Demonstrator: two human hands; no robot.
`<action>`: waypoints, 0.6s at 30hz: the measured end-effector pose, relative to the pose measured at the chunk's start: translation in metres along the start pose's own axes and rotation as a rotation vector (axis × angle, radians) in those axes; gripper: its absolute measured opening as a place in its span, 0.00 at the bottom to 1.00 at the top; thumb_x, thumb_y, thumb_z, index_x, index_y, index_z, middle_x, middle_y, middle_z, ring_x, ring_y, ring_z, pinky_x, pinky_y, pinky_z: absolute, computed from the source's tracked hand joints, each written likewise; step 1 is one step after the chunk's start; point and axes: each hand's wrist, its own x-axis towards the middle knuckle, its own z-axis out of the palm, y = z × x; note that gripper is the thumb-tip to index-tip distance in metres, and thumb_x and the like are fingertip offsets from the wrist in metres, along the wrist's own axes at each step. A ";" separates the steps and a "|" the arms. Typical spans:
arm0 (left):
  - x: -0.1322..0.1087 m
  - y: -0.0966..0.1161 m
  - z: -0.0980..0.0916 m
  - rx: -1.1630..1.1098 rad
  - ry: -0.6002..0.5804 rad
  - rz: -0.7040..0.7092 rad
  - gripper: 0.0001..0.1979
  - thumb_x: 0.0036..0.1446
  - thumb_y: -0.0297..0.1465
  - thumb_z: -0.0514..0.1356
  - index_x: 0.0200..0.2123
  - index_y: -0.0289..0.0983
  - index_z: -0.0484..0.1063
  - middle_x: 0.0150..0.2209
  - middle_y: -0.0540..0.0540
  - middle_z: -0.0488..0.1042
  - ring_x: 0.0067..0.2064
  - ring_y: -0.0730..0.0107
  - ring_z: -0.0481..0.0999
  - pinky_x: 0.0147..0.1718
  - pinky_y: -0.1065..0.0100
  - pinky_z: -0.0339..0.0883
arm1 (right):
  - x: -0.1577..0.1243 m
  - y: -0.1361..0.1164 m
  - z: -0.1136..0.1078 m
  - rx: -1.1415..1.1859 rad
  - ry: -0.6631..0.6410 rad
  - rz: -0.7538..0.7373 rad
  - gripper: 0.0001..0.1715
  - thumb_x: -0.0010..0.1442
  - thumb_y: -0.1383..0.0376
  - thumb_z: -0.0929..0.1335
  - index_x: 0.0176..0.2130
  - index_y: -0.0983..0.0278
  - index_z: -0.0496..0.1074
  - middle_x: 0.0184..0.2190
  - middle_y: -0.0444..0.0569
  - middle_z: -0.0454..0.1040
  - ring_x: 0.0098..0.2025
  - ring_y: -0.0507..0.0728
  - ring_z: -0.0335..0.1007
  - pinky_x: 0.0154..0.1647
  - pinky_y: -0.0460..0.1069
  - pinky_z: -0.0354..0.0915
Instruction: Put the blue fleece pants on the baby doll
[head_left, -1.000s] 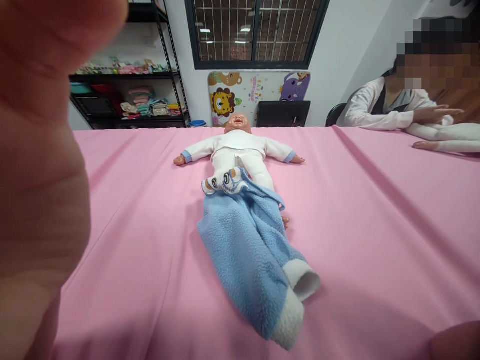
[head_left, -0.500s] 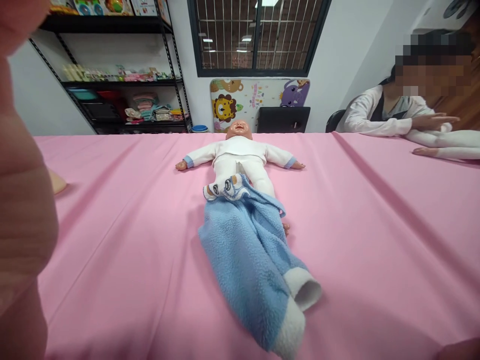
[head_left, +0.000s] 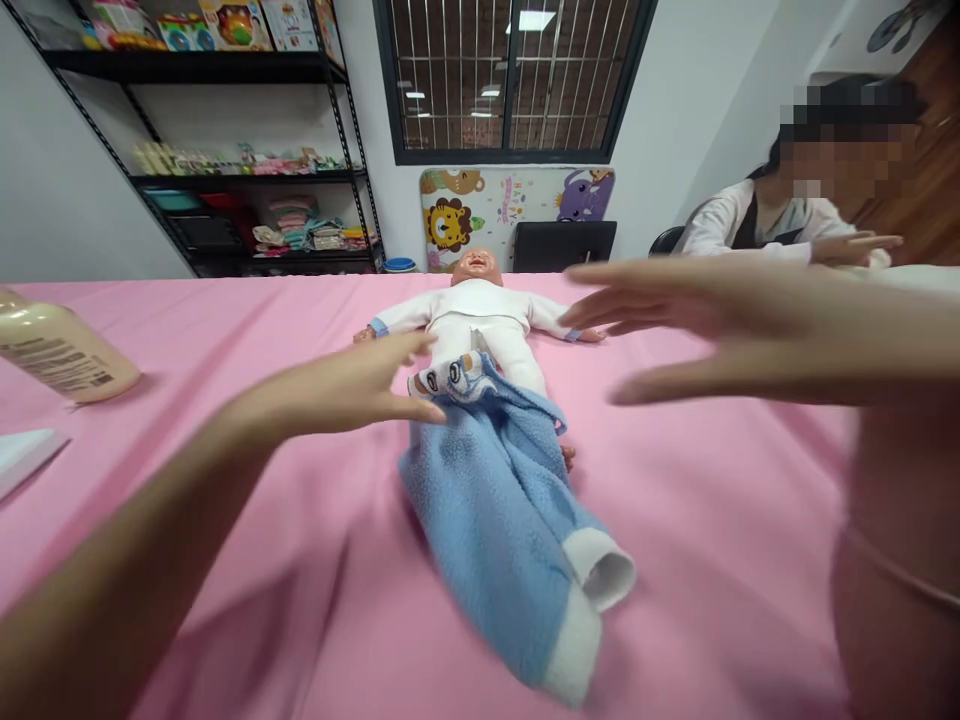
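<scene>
On its back on the pink cloth lies a baby doll (head_left: pixel 480 305) in white clothes with blue cuffs, arms spread and head at the far edge. Blue fleece baby trousers (head_left: pixel 487 500) with white cuffs and a patterned waistband cover its lower legs; one foot shows at the right side. My left hand (head_left: pixel 360 385) has its fingers apart beside the waistband at the doll's left-hand side in view; whether it touches the cloth I cannot tell. Over the surface to the right, my right hand (head_left: pixel 690 315) is spread and holds nothing, its fingers near the doll's arm.
A beige bottle (head_left: pixel 67 350) lies at the left, with a white flat object (head_left: pixel 26 455) nearer me. Behind the pink-covered table (head_left: pixel 247 540) are a black shelf rack (head_left: pixel 195 68) and a dark monitor-like panel (head_left: pixel 566 246). Another person (head_left: pixel 750 225) sits at the far right.
Both my hands have come in over the table toward the doll; before, a blurred hand filled the left edge. The bottle has come into view. Doll and trousers lie unchanged.
</scene>
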 end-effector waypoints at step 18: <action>0.029 -0.076 0.049 -0.338 -0.071 -0.256 0.20 0.43 0.44 0.71 0.33 0.35 0.76 0.32 0.47 0.76 0.32 0.67 0.72 0.31 0.69 0.64 | -0.010 -0.008 0.046 -0.420 -0.109 0.085 0.07 0.64 0.68 0.61 0.42 0.67 0.66 0.39 0.57 0.75 0.38 0.61 0.69 0.33 0.50 0.53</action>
